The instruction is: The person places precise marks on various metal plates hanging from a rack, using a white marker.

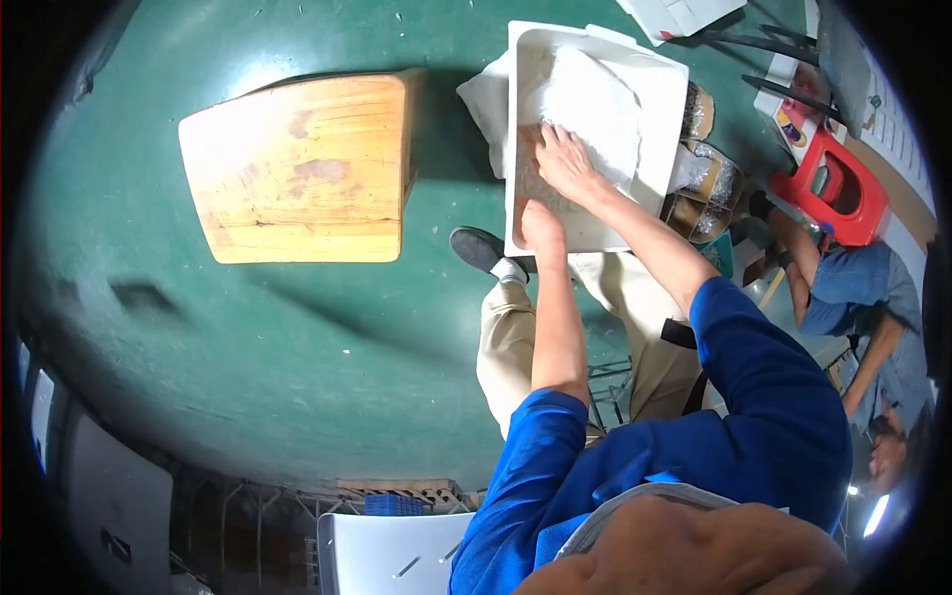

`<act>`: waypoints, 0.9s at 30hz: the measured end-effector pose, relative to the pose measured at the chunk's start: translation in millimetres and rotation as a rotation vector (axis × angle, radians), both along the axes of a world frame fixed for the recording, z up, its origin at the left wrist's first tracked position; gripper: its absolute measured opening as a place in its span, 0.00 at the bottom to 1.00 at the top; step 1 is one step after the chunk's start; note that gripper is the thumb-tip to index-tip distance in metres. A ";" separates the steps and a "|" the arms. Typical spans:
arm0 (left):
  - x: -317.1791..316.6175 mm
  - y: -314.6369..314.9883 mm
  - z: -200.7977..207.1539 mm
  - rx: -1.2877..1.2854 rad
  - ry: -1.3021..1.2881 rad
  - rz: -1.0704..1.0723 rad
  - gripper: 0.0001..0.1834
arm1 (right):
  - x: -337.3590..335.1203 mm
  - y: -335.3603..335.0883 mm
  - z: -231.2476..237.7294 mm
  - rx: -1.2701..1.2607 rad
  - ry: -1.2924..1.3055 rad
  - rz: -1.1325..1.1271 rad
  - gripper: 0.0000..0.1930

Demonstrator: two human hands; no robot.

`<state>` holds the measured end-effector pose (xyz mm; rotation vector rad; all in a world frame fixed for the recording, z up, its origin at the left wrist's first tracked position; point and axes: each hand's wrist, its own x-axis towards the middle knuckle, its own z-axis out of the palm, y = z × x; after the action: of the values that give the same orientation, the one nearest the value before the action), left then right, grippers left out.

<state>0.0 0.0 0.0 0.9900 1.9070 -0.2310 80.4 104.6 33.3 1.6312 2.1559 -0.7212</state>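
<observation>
A white rectangular tray (659,149) sits in front of me above my knees. Inside it lie a crumpled white plastic sheet (595,104) and a brownish flat surface (526,169). My right hand (567,161) lies flat in the tray, fingers spread, at the near edge of the white sheet. My left hand (541,224) is curled at the tray's near rim and seems to grip it. White cloth or plastic (488,99) hangs out past the tray's left side.
A wooden stool top (297,169) stands to the left on the green floor (297,347). Brown compartments with shiny wrapped items (706,188) sit right of the tray. Further right are a red plastic stool (841,188) and another person's blue sleeve (853,283). A white chair (392,555) is behind me.
</observation>
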 end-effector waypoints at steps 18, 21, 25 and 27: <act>42.9 60.0 139.8 0.151 -0.887 1.026 0.12 | 33.8 -27.1 212.8 -0.054 0.210 -0.116 0.08; 48.5 69.3 188.8 -0.050 -0.868 1.010 0.13 | 43.5 -19.9 270.0 -0.035 0.218 -0.098 0.08; 56.2 79.2 245.4 0.178 -0.616 0.702 0.18 | 53.5 -8.9 328.2 0.018 0.224 -0.060 0.12; 58.6 88.6 269.8 0.264 -0.375 0.508 0.19 | 60.7 -2.0 352.9 0.001 0.207 -0.059 0.14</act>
<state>58.6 88.6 269.8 0.6256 1.7919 0.4802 141.0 102.6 386.2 1.6930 2.2555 -0.9445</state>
